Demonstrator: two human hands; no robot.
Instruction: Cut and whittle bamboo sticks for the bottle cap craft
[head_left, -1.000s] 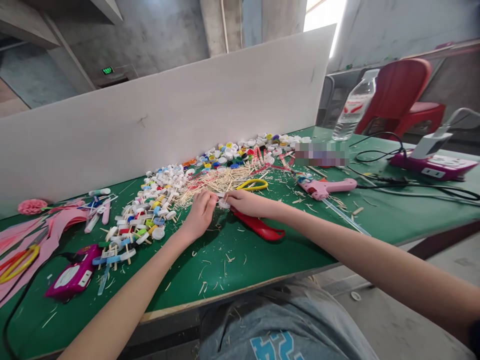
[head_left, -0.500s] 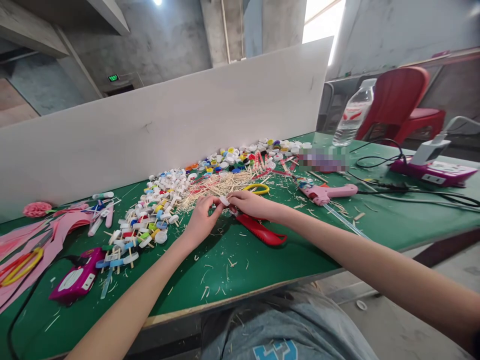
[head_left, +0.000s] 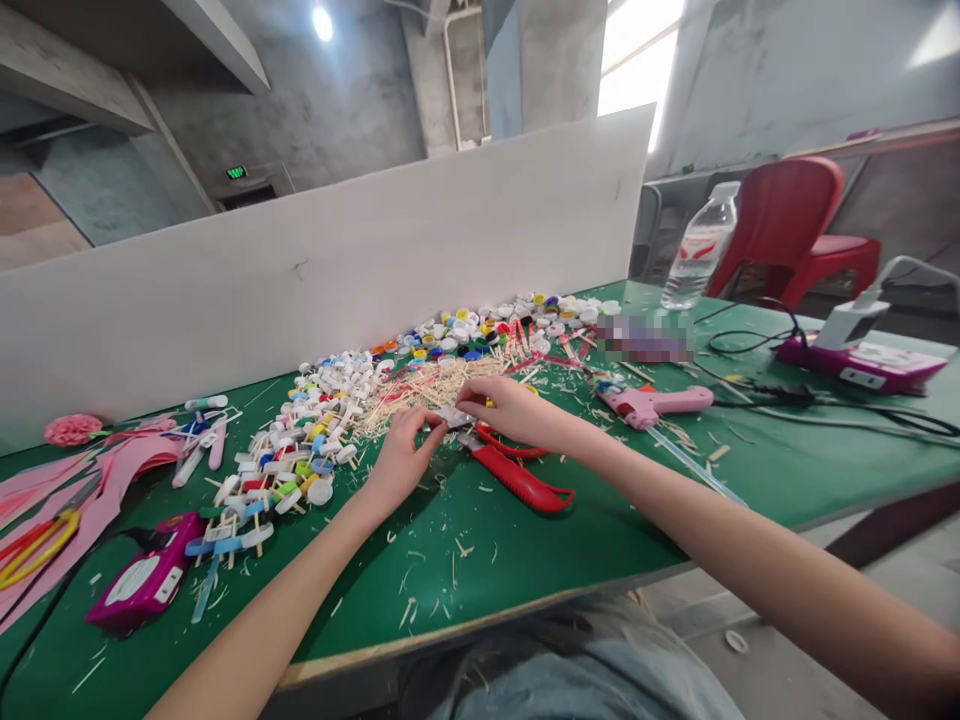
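Observation:
My left hand (head_left: 405, 447) is closed, thumb and fingertips pinching a small white bottle cap (head_left: 451, 415). My right hand (head_left: 496, 405) is just right of the cap, its fingers pinched together and pointing down; whatever they hold is too small to make out. Below the right hand lies a red-handled cutting tool (head_left: 525, 482), its jaws toward the hands. A yellow handle (head_left: 531, 390) shows partly behind the right hand. Thin wooden sticks (head_left: 420, 385) are heaped just beyond both hands. To the left, many caps with sticks attached (head_left: 300, 450) stand in a cluster.
Loose coloured caps (head_left: 480, 330) line the base of the white board (head_left: 337, 270). At right are a pink glue gun (head_left: 652, 403), a water bottle (head_left: 701, 250) and a purple power strip (head_left: 862, 365). Another purple power strip (head_left: 146, 575) and pink ribbon (head_left: 124, 470) are at left.
My right hand has lifted slightly and drawn a little apart from the left, which still holds the cap. More of the red-handled tool shows. The view has tilted up a little.

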